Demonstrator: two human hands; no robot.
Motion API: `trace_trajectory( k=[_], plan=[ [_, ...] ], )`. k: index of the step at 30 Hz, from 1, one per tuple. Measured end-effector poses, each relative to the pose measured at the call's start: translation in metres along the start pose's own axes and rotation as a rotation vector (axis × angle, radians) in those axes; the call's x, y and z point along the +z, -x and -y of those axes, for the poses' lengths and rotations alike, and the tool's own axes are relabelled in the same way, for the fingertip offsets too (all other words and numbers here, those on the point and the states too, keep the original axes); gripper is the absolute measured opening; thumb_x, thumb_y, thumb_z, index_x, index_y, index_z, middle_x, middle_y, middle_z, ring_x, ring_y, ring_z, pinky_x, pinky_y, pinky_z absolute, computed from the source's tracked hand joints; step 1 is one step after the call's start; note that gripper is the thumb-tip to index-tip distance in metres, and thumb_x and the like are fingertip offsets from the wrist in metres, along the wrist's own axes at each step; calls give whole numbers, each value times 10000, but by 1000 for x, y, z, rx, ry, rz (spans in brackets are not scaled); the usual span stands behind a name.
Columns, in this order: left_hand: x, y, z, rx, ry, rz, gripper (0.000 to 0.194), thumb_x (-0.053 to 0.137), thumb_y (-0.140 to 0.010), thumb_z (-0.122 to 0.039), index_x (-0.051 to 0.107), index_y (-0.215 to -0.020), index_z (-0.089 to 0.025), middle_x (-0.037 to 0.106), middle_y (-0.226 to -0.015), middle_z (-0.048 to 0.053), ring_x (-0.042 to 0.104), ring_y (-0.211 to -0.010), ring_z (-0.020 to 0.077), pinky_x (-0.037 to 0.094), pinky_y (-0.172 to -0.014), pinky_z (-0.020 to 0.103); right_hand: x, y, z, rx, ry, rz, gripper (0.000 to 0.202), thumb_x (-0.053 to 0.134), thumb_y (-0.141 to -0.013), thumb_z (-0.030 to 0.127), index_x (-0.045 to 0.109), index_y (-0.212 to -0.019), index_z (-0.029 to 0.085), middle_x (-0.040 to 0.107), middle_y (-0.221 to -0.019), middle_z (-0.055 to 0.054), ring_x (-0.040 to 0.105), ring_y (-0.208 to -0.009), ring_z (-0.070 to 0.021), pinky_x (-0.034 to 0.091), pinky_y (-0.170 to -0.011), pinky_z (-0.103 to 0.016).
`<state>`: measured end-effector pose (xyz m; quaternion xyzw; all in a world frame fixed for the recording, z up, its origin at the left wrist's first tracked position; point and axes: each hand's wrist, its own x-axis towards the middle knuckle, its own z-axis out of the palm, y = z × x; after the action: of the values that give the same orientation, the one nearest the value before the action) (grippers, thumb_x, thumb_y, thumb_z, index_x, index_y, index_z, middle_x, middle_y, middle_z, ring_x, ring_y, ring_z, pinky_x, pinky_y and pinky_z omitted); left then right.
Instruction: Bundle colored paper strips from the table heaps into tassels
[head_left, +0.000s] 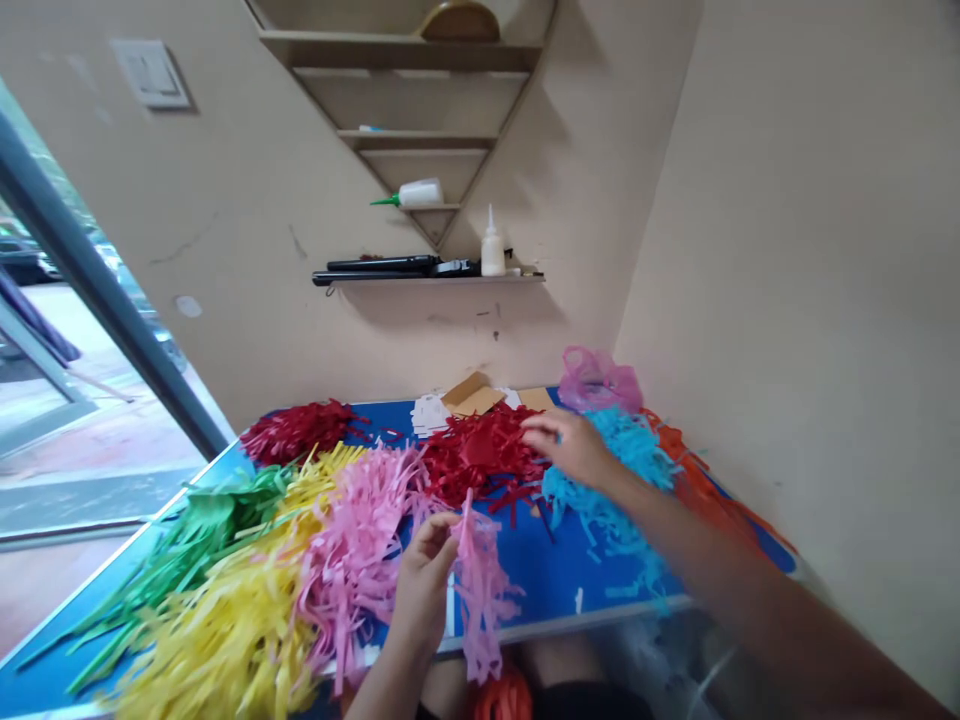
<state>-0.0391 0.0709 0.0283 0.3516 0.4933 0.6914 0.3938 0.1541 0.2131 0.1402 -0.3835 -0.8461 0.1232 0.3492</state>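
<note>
My left hand (429, 570) pinches the top of a pink paper tassel (480, 590), whose cut strips hang down over the front edge of the blue table (525, 560). Over the right side of the red fringe pile (480, 450), my right hand (568, 446) reaches with its fingers bent together; whether anything small is between them cannot be made out. To the left of my left hand lies a larger pink fringe pile (360, 550). Light blue fringe (619, 480) spreads under my right forearm.
Yellow (232, 630), green (202, 520) and dark red (300, 430) fringe piles cover the table's left. Orange strips (712, 500) and a pink plastic bag (596, 380) are at right. Cardboard (472, 394) lies behind. A wall shelf (435, 281) holds a glue bottle (493, 250).
</note>
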Motion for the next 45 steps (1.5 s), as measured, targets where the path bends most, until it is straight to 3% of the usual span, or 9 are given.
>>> trace_trajectory(
  k=[4, 9, 19, 26, 31, 36, 40, 43, 45],
  plan=[
    [-8, 11, -1, -16, -39, 90, 361, 803, -642, -432, 721, -876, -171, 727, -846, 67, 676, -816, 230, 529, -732, 322, 55, 42, 44, 20, -530, 337, 194, 648, -848, 302, 743, -950, 167, 694, -713, 8, 613, -604, -123, 454, -548, -199],
    [-33, 27, -12, 279, -471, 94, 427, 705, -767, -404, 676, -1158, -235, 656, -1275, 99, 550, -1242, 298, 422, -1059, 456, 77, 72, 59, -139, -476, 218, 46, 745, -745, 195, 769, -705, 201, 678, -688, 1, 608, -707, -149, 439, -671, -239],
    [-24, 38, -23, 107, -469, 170, 348, 595, -843, -464, 722, -979, -170, 693, -677, 21, 649, -608, 171, 526, -578, 264, 92, 85, 73, 189, -898, 199, 166, 706, -751, 321, 762, -659, 195, 637, -621, 6, 555, -600, -131, 417, -575, -234],
    [-22, 53, -6, 24, -410, 200, 384, 588, -838, -534, 687, -827, -163, 654, -694, 22, 613, -634, 154, 509, -618, 255, 104, 97, 59, 270, -908, 156, 214, 702, -761, 369, 756, -673, 182, 635, -639, -11, 561, -628, -147, 440, -621, -263],
    [-50, 22, -22, 65, -736, 25, 549, 476, -830, -655, 696, -907, -157, 658, -690, 54, 618, -661, 214, 526, -646, 344, 85, 120, 44, 262, -892, 147, 587, 749, -731, 391, 613, -1277, 225, 663, -977, -33, 564, -689, -137, 467, -654, -266],
    [-78, -8, -39, 265, -1050, -222, 618, 628, -736, -604, 653, -1147, -143, 587, -1269, 207, 448, -1253, 427, 292, -1059, 623, 61, 194, 8, 350, -616, 198, 203, 597, -859, 333, 737, -934, 206, 686, -900, -58, 617, -799, -190, 484, -734, -298],
    [-36, 39, -5, 407, -975, 160, 411, 539, -870, -500, 668, -1126, -206, 706, -1115, 130, 632, -1076, 299, 487, -946, 463, 69, 278, -29, 477, -295, 316, 217, 629, -834, 307, 726, -1003, 211, 679, -1053, -86, 613, -990, -245, 465, -891, -355],
    [18, 89, 39, 151, -818, 794, 259, 576, -873, -326, 706, -1089, -267, 753, -1039, 60, 693, -961, 218, 543, -867, 336, 80, 317, -40, 537, -93, 405, 186, 658, -796, 281, 719, -954, 202, 667, -1070, -87, 595, -1017, -260, 438, -906, -371],
    [49, 109, 69, 16, -743, 965, 422, 645, -769, -181, 666, -1188, -229, 711, -1185, 83, 652, -1087, 231, 504, -962, 341, 82, 320, -37, 582, -132, 361, 142, 577, -854, 253, 705, -849, 192, 686, -953, -64, 614, -932, -224, 443, -835, -321]
  ],
)
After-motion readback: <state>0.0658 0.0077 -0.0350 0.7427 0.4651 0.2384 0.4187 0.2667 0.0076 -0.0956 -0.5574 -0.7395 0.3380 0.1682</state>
